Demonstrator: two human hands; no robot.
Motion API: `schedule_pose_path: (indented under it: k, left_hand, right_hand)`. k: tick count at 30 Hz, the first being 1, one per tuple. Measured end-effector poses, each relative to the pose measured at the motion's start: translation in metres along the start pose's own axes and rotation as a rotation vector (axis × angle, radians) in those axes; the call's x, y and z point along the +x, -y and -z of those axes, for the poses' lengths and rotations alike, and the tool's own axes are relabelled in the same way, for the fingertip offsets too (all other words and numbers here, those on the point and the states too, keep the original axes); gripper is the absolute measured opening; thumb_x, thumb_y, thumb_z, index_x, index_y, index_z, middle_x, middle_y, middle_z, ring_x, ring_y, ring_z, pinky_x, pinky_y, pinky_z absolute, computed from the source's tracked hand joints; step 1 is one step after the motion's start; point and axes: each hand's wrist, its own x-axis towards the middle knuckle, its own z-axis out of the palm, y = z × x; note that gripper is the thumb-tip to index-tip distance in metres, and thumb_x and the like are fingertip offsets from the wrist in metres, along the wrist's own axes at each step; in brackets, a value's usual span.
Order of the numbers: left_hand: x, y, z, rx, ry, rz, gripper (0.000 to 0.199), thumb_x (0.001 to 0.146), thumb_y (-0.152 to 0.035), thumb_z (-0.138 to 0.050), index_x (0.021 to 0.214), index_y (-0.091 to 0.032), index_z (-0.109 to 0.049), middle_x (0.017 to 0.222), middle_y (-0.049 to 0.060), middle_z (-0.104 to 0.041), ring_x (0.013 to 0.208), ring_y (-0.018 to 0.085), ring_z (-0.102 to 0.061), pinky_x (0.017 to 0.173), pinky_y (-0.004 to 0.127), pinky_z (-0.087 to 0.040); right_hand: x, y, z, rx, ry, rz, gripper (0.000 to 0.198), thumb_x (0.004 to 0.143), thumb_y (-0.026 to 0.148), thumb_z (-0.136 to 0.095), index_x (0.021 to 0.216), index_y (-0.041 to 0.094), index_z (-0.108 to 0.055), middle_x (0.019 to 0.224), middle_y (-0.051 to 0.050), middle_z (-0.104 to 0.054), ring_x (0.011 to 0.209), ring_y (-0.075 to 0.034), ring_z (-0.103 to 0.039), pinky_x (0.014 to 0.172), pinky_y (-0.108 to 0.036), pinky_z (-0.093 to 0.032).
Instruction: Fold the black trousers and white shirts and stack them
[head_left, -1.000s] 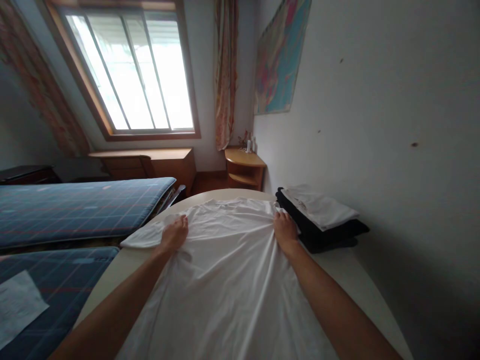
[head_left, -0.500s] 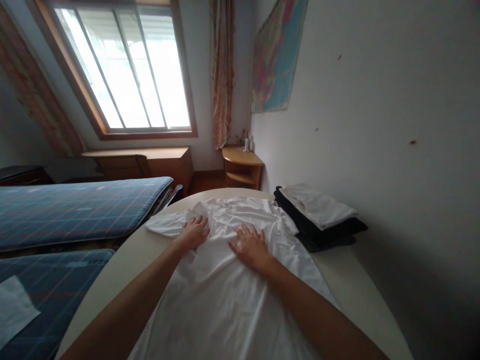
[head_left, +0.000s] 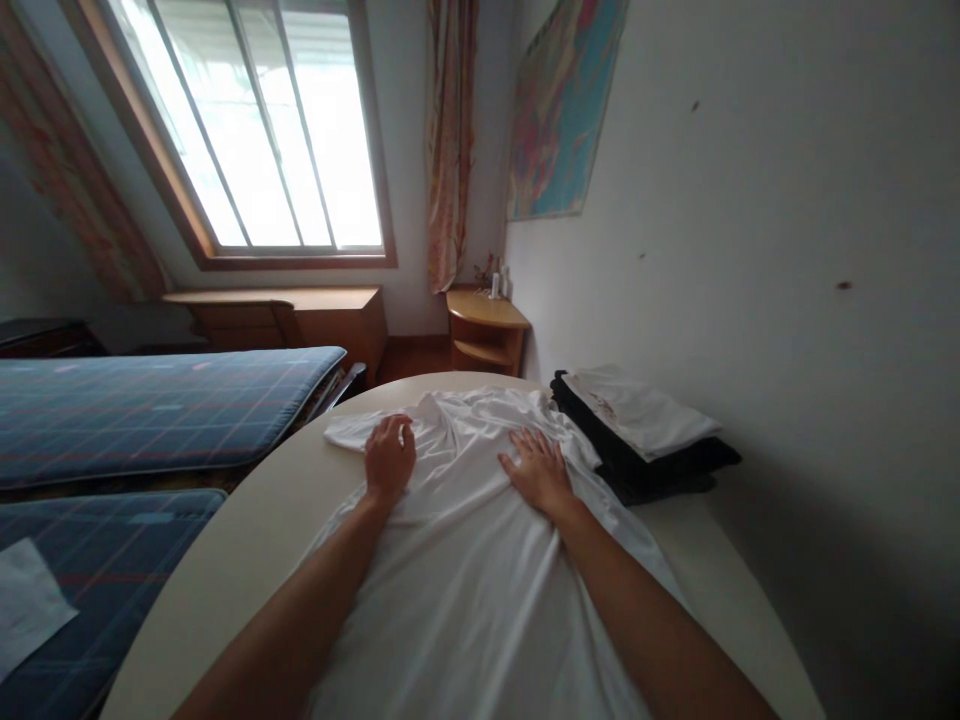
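A white T-shirt [head_left: 480, 560] lies spread over the round table, creased near its far end, with one sleeve [head_left: 349, 430] pointing left. My left hand [head_left: 389, 460] is at the shirt's left side beside that sleeve, its fingers curled in on the cloth; the fingertips are partly hidden. Farther right, my right hand [head_left: 538, 470] rests flat on the upper part of the shirt with its fingers spread.
Folded dark clothes [head_left: 660, 470] with a folded white garment [head_left: 637, 410] on top are stacked at the table's right, by the wall. The cream tabletop [head_left: 247, 560] curves past plaid mattresses [head_left: 165, 410] on the left. A corner shelf [head_left: 487, 312] stands beyond.
My right hand has slid to the right and slightly away across the shirt. My left hand has turned upright and its fingers have curled. The left sleeve has shifted to the right.
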Motion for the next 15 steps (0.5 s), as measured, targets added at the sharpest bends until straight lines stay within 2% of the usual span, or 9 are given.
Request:
schedule_pose_path:
  k: [3, 7, 10, 15]
  left_hand:
    - [-0.003, 0.022, 0.016, 0.049, -0.051, 0.131, 0.040, 0.097, -0.019, -0.025, 0.123, -0.015, -0.056, 0.128, 0.014, -0.060, 0.122, 0.024, -0.055, 0.104, 0.035, -0.042]
    - [-0.015, 0.041, 0.029, 0.125, 0.059, 0.242, 0.032, 0.095, -0.025, -0.036, 0.118, -0.014, -0.055, 0.109, 0.016, -0.068, 0.101, 0.029, -0.066, 0.087, 0.039, -0.050]
    - [-0.026, 0.041, 0.033, 0.185, 0.177, 0.259, 0.031, 0.097, -0.030, -0.035, 0.115, -0.014, -0.055, 0.101, 0.016, -0.071, 0.089, 0.032, -0.071, 0.076, 0.040, -0.051]
    - [-0.038, 0.028, 0.037, 0.271, 0.302, 0.205, 0.032, 0.097, -0.028, -0.035, 0.119, -0.013, -0.054, 0.112, 0.019, -0.069, 0.096, 0.033, -0.071, 0.079, 0.040, -0.051]
  right_hand:
    - [0.000, -0.001, -0.003, 0.011, -0.027, 0.001, 0.063, 0.098, 0.056, -0.035, 0.152, 0.024, -0.040, 0.161, -0.006, -0.031, 0.149, -0.028, -0.020, 0.120, -0.050, -0.005]
    - [-0.001, 0.000, -0.003, 0.014, -0.033, 0.006, 0.063, 0.098, 0.056, -0.036, 0.151, 0.024, -0.041, 0.161, -0.006, -0.032, 0.149, -0.027, -0.020, 0.119, -0.049, -0.005]
    - [-0.001, 0.000, -0.001, 0.014, -0.018, 0.003, 0.063, 0.098, 0.055, -0.035, 0.152, 0.023, -0.039, 0.162, -0.006, -0.031, 0.149, -0.027, -0.019, 0.120, -0.050, -0.005]
    - [-0.001, 0.000, 0.001, 0.027, 0.004, -0.010, 0.063, 0.098, 0.054, -0.035, 0.152, 0.023, -0.038, 0.162, -0.005, -0.028, 0.150, -0.027, -0.018, 0.120, -0.051, -0.005]
